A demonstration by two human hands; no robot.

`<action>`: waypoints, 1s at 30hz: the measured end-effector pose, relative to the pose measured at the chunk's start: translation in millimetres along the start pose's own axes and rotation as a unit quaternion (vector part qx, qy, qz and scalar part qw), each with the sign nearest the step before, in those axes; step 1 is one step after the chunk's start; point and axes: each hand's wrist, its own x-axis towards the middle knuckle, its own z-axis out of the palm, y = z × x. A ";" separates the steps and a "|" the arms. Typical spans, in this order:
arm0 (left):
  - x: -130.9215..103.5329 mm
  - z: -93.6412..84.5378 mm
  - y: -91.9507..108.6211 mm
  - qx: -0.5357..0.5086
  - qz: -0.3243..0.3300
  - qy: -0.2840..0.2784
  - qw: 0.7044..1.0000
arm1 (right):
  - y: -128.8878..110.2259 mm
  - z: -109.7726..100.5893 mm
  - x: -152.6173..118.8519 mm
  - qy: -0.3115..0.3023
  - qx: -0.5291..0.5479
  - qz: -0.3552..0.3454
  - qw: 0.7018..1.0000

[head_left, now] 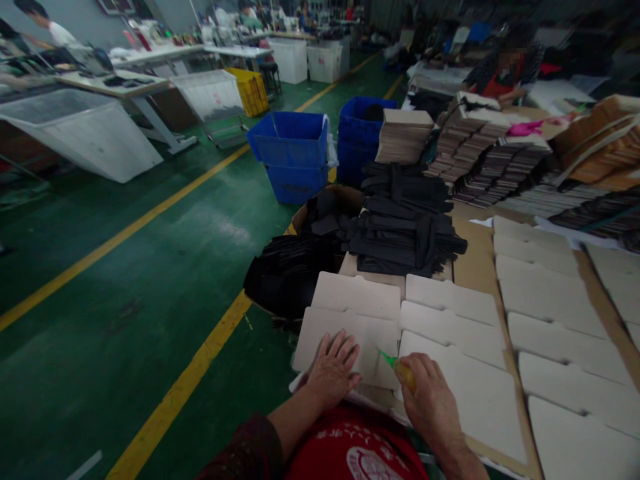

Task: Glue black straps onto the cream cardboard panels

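Observation:
My left hand (334, 370) lies flat on a pale grey-beige board (370, 330), fingers spread. My right hand (430, 393) is wrapped round a small yellowish squeeze bottle (406, 377) with a green nozzle (387, 359). The nozzle points left over the same board, near its right side; whether its tip touches the surface I cannot tell. Behind this board another pale board (357, 291) lies partly under it. To the right, overlapping boards (465, 380) of the same kind run in a column, close to my right hand.
Bundles of black strips (405, 233) lie beyond the boards. A container of black pieces (295, 267) stands left of the table. Further off are blue bins (295, 153), stacked boards (475, 133) and more overlapping boards (565, 333). A co-worker (505, 67) sits behind the stacks.

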 end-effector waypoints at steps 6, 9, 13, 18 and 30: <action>-0.8 3.6 -0.9 0.002 0.004 0.016 1.000 | -2.4 -1.8 5.4 -0.024 -0.013 -0.004 1.000; -0.8 6.2 -1.7 0.002 0.005 0.017 1.000 | -5.4 -1.9 7.3 -0.023 -0.009 -0.002 1.000; -1.4 7.6 -1.6 0.002 0.006 0.022 1.000 | -9.3 0.3 11.4 -0.019 -0.002 -0.005 1.000; -2.7 3.5 0.2 -0.006 0.003 0.028 1.000 | -9.3 -0.7 20.8 -0.022 -0.018 -0.006 1.000; -0.3 2.1 -0.7 -0.020 0.003 0.000 1.000 | 8.6 -7.4 14.1 -0.032 0.050 0.038 0.998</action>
